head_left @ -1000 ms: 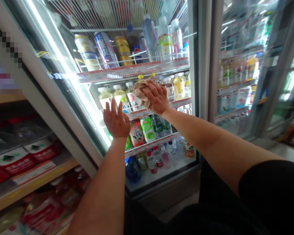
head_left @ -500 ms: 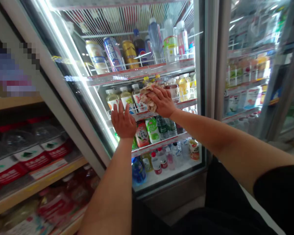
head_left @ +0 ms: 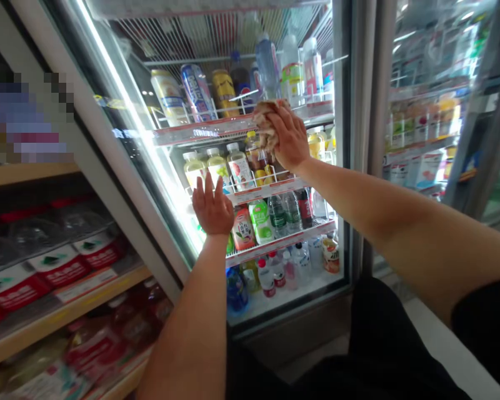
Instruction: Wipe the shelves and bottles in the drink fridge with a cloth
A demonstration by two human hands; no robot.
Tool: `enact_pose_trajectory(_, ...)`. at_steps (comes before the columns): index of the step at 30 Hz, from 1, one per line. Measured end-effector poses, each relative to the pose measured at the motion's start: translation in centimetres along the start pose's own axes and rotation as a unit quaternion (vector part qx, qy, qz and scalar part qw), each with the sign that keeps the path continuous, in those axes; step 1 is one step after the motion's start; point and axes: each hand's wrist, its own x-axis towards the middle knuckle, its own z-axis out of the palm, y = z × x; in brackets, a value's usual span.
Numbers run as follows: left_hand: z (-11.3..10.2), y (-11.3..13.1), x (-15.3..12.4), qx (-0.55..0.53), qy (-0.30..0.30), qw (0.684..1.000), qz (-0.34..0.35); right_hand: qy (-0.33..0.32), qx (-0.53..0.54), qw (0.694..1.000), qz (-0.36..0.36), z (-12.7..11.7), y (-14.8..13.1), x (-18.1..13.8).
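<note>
Rising cloth (head_left: 265, 124): higher than a moment ago, overlapping the upper shelf rail (head_left: 212, 130) in my view; I judge the work shifting up the glass door (head_left: 343, 166)
Right hand (head_left: 290, 139): grip grasping it, bunched beneath the palm
Left hand (head_left: 213, 206): grip released, fingers spread

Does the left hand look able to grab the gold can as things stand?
Probably not: the glass door looks shut, with the left hand on its outer side and the gold can inside.

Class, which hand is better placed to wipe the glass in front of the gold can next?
Probably the right hand: it holds the crumpled cloth, near the gold can in view; the left hand is lower, without cloth.
</note>
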Motion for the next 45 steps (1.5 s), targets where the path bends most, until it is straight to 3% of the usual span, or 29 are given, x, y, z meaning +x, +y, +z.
enact_pose_trajectory(17, 0.1, 0.0, -0.1, 0.013, 0.004, 1.000, -0.003, -0.043, 0.007, 0.995, -0.090, 0.2, 1.1, -5.5)
enact_pose_trajectory(32, 0.5, -0.5, -0.4, 0.036, 0.036, 0.998, 0.028, -0.009, 0.000, 0.994, -0.109, 1.5, 0.2, -8.5)
enact_pose_trajectory(39, 0.7, -0.6, -0.5, 0.046, 0.049, 0.997, 0.042, -0.008, 0.022, 0.993, -0.119, 1.1, 0.1, -7.7)
enact_pose_trajectory(45, 0.6, -0.6, -0.4, 0.030, 0.036, 0.999, 0.027, -0.024, 0.060, 0.993, -0.101, 0.8, 0.1, -4.6)
